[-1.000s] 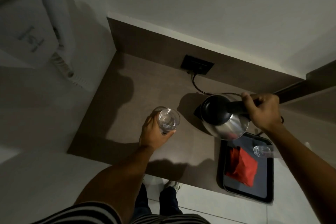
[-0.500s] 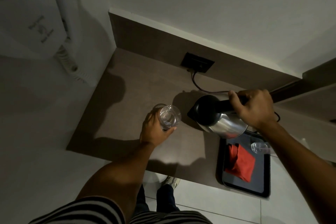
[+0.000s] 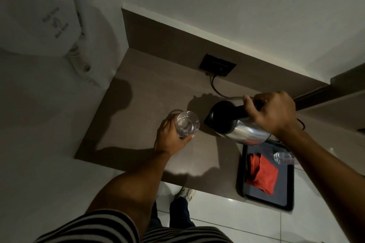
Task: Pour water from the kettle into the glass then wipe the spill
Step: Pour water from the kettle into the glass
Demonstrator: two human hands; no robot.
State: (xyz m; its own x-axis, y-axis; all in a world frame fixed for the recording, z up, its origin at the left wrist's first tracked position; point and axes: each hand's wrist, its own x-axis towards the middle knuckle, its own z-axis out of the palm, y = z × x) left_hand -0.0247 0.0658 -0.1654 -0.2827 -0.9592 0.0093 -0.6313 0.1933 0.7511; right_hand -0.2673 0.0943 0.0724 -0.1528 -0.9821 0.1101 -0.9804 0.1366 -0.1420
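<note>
left hand (image 3: 171,140) wrapped round glass (image 3: 186,123) on worktop (image 3: 138,108); right hand (image 3: 273,111) clenched on tilted kettle (image 3: 235,122) handle.

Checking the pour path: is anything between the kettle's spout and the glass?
Nothing visible. The kettle, tilted in the right hand, points toward the glass held by the left hand; only bare countertop shows in the gap.

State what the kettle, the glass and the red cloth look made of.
Kettle: likely polished steel body, mirror-like sheen; matte black lid and handle, probably plastic.
Glass: clear glass or plastic, see-through.
Red cloth: soft woven fabric, folded with creases.
</note>
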